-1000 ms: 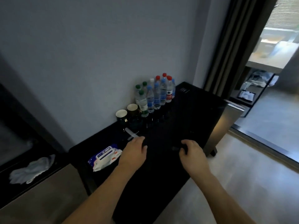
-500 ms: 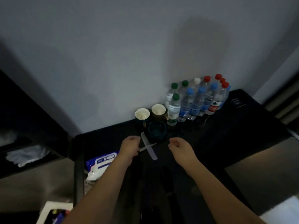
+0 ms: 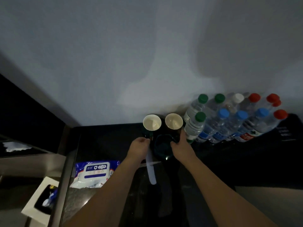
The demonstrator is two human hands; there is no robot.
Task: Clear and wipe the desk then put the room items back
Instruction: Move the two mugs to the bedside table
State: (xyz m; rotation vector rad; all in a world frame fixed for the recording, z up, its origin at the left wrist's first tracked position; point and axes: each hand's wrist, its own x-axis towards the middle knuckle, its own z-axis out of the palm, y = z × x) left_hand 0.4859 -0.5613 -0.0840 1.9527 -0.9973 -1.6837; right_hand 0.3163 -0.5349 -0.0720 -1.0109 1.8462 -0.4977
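At frame centre, on the glossy black desk point(image 3: 246, 161) set against a matt grey wall point(image 3: 114, 54), a dark round glass dish point(image 3: 163, 149) is touched by the loosely spread right hand point(image 3: 181, 147), while the curled left hand point(image 3: 139, 149) holds a flat pale strip point(image 3: 151, 171).

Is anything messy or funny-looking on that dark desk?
Not much. The wet wipes pack lies crumpled at the desk's left edge, and a pale flat stick lies loose in the middle by the left hand. Nothing looks spilled or broken.
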